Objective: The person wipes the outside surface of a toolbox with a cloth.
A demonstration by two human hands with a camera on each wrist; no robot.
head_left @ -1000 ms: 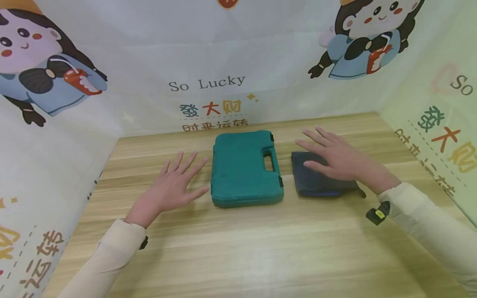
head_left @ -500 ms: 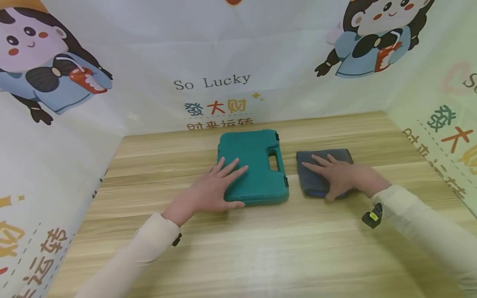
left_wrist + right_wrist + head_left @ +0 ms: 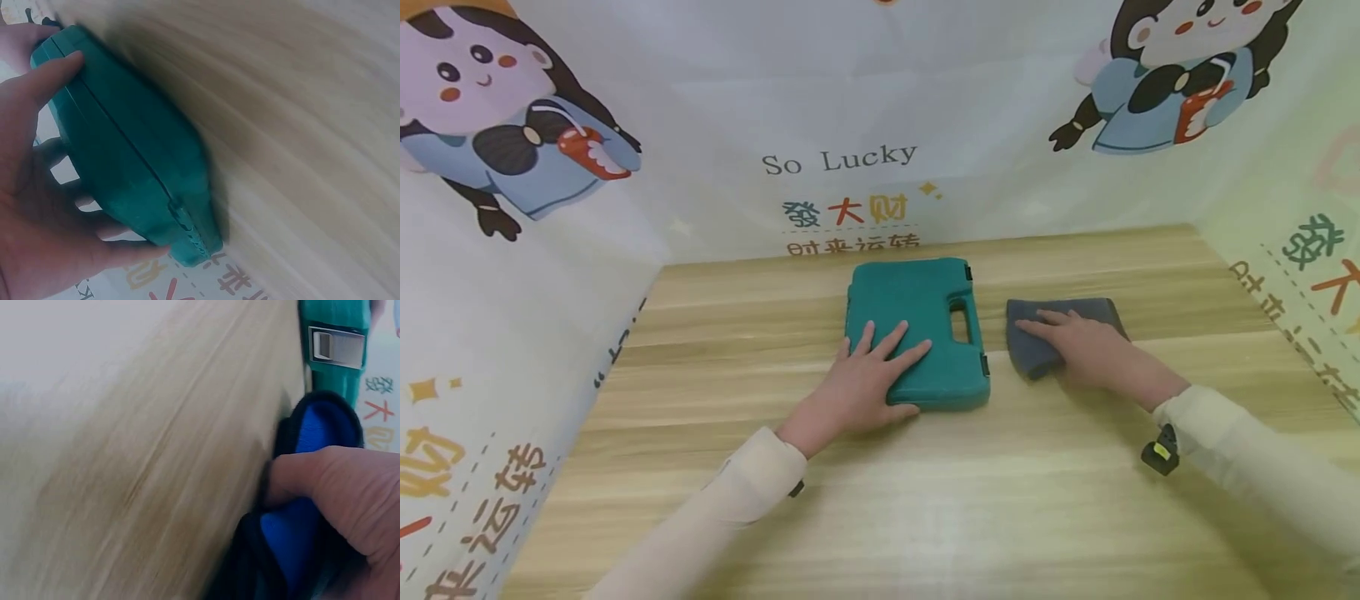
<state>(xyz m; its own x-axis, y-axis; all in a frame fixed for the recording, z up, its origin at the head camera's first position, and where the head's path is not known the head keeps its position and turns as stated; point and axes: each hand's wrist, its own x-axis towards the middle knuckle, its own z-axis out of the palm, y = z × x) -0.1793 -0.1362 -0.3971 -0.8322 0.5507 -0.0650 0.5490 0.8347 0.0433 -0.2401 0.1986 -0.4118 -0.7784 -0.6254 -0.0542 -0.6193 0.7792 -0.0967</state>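
Note:
A teal plastic carrying case (image 3: pixel 917 308) lies flat on the table, its handle on the right side. My left hand (image 3: pixel 857 383) rests on the case's front left part with fingers spread over its top. In the left wrist view the thumb (image 3: pixel 53 75) touches the case's front side near the seam. Right of the case lies a folded dark grey fabric piece (image 3: pixel 1033 337) with a blue lining (image 3: pixel 290 534). My right hand (image 3: pixel 1093 346) pinches this fabric, thumb (image 3: pixel 297 475) tucked against the lining and fingers on top. The hand covers the fabric's front right part.
The wooden table (image 3: pixel 925 508) extends in front of both things. Printed cloth walls (image 3: pixel 722 92) stand at the back and both sides. One latch (image 3: pixel 337 347) of the case shows in the right wrist view, close to the fabric.
My left hand has moved right, onto the case. The right hand has come down onto the fabric and now pinches it; the fabric's front edge has bent up. The head view has shifted slightly.

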